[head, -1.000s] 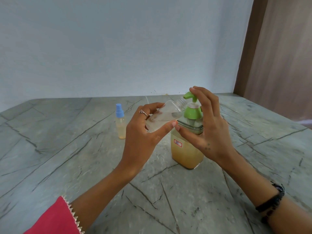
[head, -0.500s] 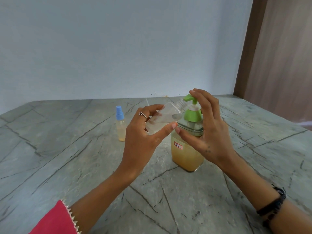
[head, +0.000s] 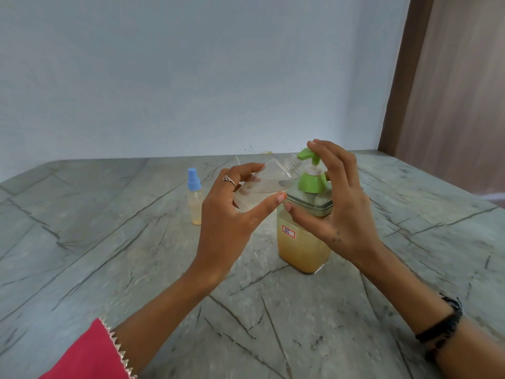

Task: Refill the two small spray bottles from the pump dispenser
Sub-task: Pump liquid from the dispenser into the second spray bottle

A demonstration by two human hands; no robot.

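A square clear pump dispenser [head: 300,242] with amber liquid and a green pump head [head: 310,170] stands on the marble table [head: 109,255]. My left hand [head: 229,222] grips an uncapped clear spray bottle [head: 269,179], tilted with its threaded neck right at the green nozzle. A little liquid lies inside it. My right hand [head: 338,203] arches over the pump, its fingers resting on the pump head and the thumb against the dispenser's shoulder. A second small spray bottle [head: 194,201] with a blue cap stands upright to the left, holding pale amber liquid.
A pale blue wall runs behind the table's far edge. A brown wooden panel [head: 451,91] rises at the right. I wear a ring on my left hand and a black band on my right wrist.
The pump head has risen a little under my right fingers. The view has shifted slightly; the bottle stays at the nozzle.
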